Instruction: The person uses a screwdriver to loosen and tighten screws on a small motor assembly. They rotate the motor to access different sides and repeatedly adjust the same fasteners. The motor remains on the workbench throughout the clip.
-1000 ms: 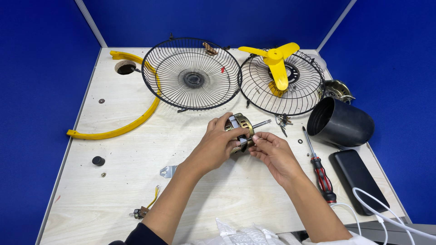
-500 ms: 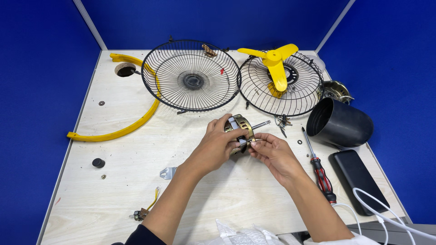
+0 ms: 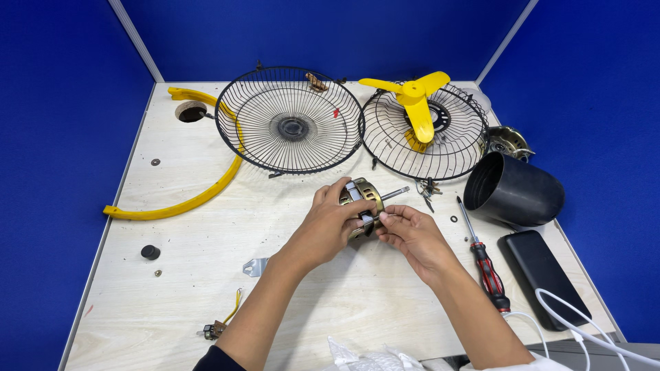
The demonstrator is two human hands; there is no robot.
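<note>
A small brass-coloured fan motor [image 3: 362, 198] with a steel shaft pointing right sits in the middle of the wooden table [image 3: 172, 275]. My left hand [image 3: 328, 223] wraps around the motor's body from the left. My right hand [image 3: 410, 233] touches it from the right, fingertips pinched at its lower edge. Both hands hold it just above the table surface. What the right fingertips pinch is too small to tell.
Two black wire fan guards [image 3: 289, 128] [image 3: 425, 134] lie at the back, the right one carrying a yellow fan blade [image 3: 413, 97]. A yellow curved rim [image 3: 196, 196] lies left. A black cylinder housing [image 3: 512, 190], red-handled screwdriver [image 3: 482, 255], black phone [image 3: 543, 275], white cable and small screws lie right.
Both hands and the motor stay in almost the same place; only the fingertips shift slightly on the motor.
</note>
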